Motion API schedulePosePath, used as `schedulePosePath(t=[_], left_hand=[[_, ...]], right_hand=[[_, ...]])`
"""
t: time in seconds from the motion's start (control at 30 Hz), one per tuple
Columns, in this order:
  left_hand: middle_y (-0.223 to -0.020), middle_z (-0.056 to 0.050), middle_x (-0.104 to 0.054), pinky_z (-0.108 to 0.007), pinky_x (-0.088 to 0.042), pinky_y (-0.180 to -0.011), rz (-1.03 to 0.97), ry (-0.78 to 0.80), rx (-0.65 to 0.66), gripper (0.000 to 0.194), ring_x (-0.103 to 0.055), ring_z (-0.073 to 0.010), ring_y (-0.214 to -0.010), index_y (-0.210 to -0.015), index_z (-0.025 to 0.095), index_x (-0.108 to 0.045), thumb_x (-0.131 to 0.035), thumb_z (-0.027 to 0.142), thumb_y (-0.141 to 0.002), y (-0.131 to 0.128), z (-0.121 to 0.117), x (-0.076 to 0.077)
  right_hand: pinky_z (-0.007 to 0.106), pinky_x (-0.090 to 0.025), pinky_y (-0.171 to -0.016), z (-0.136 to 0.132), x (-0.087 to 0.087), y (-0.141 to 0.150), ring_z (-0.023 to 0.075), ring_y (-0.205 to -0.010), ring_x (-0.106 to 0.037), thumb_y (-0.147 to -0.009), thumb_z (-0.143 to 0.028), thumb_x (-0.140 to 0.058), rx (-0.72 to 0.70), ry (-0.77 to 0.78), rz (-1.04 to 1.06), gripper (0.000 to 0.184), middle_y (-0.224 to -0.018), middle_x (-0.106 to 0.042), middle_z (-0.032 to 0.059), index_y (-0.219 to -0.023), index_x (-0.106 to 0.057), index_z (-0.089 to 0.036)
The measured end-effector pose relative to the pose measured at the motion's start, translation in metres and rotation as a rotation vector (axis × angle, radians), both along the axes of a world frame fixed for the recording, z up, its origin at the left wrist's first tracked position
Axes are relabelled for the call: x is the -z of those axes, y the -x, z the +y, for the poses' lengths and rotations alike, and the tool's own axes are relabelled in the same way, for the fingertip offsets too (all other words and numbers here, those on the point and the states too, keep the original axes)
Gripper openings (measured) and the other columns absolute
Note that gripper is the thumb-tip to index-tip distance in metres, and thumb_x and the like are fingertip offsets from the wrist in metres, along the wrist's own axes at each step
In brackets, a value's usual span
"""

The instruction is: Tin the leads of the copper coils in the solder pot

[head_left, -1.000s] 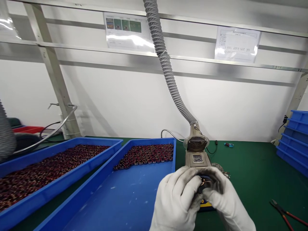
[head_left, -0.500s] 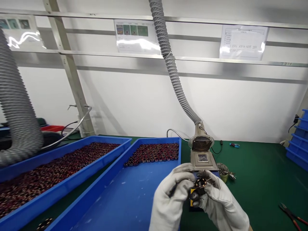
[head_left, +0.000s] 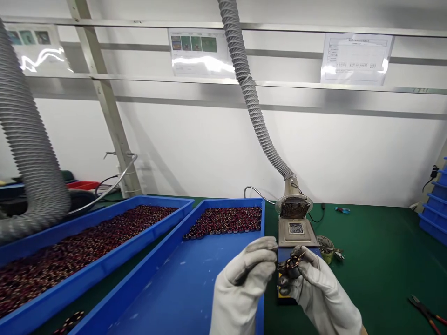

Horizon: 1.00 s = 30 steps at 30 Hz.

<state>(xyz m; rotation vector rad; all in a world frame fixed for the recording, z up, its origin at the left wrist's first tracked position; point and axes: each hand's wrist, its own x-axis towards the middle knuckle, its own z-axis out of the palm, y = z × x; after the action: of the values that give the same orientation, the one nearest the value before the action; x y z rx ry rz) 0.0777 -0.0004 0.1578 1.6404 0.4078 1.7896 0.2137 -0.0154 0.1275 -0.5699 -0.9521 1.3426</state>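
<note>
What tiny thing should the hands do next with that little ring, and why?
Perhaps bring the left hand gently in beside the dark, coppery ring. The right hand already holds it up, while the left fingers are close together, just short of it. That way both hands could steady it. Whether the left fingers pinch something tiny, I can't tell.

Straight beyond the right fingers (head_left: 304,263), the metal unit (head_left: 296,232) and its round hood (head_left: 295,210) block the way, with the ribbed hose (head_left: 256,109) rising above them and a small cup (head_left: 327,257) of clippings just to their right. Rightward of these fingers, a hand could pass over the open green desk (head_left: 373,251) as far as the pliers (head_left: 423,311) and stacked trays (head_left: 435,214). Leftward of the left fingers (head_left: 262,253) lies open room above the blue tray (head_left: 174,284), bounded by its raised walls.
</note>
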Motion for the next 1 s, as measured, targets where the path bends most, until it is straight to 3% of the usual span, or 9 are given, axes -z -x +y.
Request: schedulePosePath(t=[0.1,0.23,0.37,0.43,0.57,0.67,0.8,0.87,1.0], left_hand=[[-0.089,-0.003,-0.067,-0.018,-0.051,-0.071,0.192,0.128,0.056,0.025,-0.062,-0.0172,-0.081,-0.081,0.023,-0.069,-0.066,0.009,-0.061,-0.004,-0.002,-0.001],[-0.078,-0.002,-0.067,-0.016,-0.05,-0.068,0.063,0.17,0.071,0.011,-0.062,-0.0152,-0.076,-0.064,0.022,-0.068,-0.062,0.013,-0.066,-0.013,-0.005,0.003],[-0.081,-0.001,-0.068,-0.015,-0.049,-0.071,-0.113,0.317,-0.019,0.008,-0.062,-0.015,-0.079,-0.068,0.023,-0.068,-0.061,0.022,-0.071,-0.005,-0.003,0.004],[-0.088,-0.003,-0.067,-0.017,-0.049,-0.074,-0.014,0.356,-0.004,0.012,-0.061,-0.0176,-0.085,-0.076,0.022,-0.069,-0.064,0.021,-0.066,0.0,-0.002,0.0],[-0.084,-0.006,-0.067,-0.022,-0.049,-0.073,0.207,0.248,0.092,0.014,-0.06,-0.0208,-0.085,-0.073,0.021,-0.07,-0.065,0.014,-0.062,-0.003,-0.006,-0.006],[-0.072,-0.003,-0.066,-0.022,-0.049,-0.069,0.077,0.173,0.065,0.013,-0.06,-0.0186,-0.079,-0.064,0.022,-0.068,-0.06,0.014,-0.068,-0.008,-0.008,-0.003],[-0.074,-0.001,-0.067,-0.024,-0.049,-0.074,-0.139,0.21,-0.032,0.01,-0.06,-0.0182,-0.078,-0.063,0.023,-0.067,-0.061,0.016,-0.068,0.0,-0.009,-0.002],[-0.082,-0.003,-0.067,-0.026,-0.048,-0.077,-0.016,0.298,-0.043,0.009,-0.06,-0.0204,-0.083,-0.07,0.022,-0.068,-0.064,0.018,-0.064,0.004,-0.009,-0.004],[-0.089,-0.005,-0.064,-0.022,-0.048,-0.071,0.256,0.402,0.114,0.014,-0.059,-0.0194,-0.084,-0.069,0.02,-0.068,-0.059,0.013,-0.061,0.001,-0.009,-0.006]], right_hand=[[0.034,-0.052,-0.065,0.002,0.0,0.002,0.0191,-0.066,-0.063,-0.056,-0.028,-0.077,0.041,-0.006,0.012,0.025,-0.07,-0.066,0.004,-0.073,-0.062,-0.019],[0.03,-0.052,-0.062,0.001,0.002,0.003,0.0167,-0.063,-0.063,-0.058,-0.022,-0.076,0.004,-0.001,0.04,0.023,-0.069,-0.065,0.0025,-0.074,-0.06,-0.018],[0.031,-0.05,-0.067,-0.002,0.003,-0.002,0.0168,-0.066,-0.064,-0.062,-0.024,-0.074,-0.033,0.002,0.063,0.022,-0.072,-0.066,0.0032,-0.079,-0.061,-0.018],[0.03,-0.05,-0.07,-0.001,0.003,-0.006,0.0159,-0.069,-0.064,-0.064,-0.027,-0.072,-0.011,-0.013,0.061,0.021,-0.075,-0.067,0.003,-0.082,-0.063,-0.019],[0.03,-0.05,-0.071,0.005,0.003,-0.008,0.0164,-0.07,-0.064,-0.058,-0.03,-0.076,-0.005,-0.037,0.013,0.025,-0.074,-0.067,0.0022,-0.078,-0.065,-0.02],[0.031,-0.051,-0.07,0.005,0.004,-0.004,0.0168,-0.069,-0.064,-0.06,-0.032,-0.074,0.045,-0.081,-0.054,0.021,-0.071,-0.067,0.0019,-0.075,-0.064,-0.02],[0.032,-0.051,-0.066,-0.001,0.005,-0.004,0.017,-0.067,-0.064,-0.068,-0.035,-0.067,0.077,-0.112,-0.091,0.018,-0.071,-0.066,0.0025,-0.077,-0.063,-0.02],[0.033,-0.051,-0.066,-0.002,0.004,-0.007,0.0172,-0.069,-0.064,-0.069,-0.036,-0.066,0.079,-0.111,-0.085,0.02,-0.074,-0.066,0.0031,-0.081,-0.063,-0.021],[0.032,-0.05,-0.069,0.0,0.004,-0.006,0.017,-0.07,-0.064,-0.064,-0.034,-0.071,0.078,-0.097,-0.052,0.023,-0.074,-0.066,0.0032,-0.081,-0.064,-0.02]])
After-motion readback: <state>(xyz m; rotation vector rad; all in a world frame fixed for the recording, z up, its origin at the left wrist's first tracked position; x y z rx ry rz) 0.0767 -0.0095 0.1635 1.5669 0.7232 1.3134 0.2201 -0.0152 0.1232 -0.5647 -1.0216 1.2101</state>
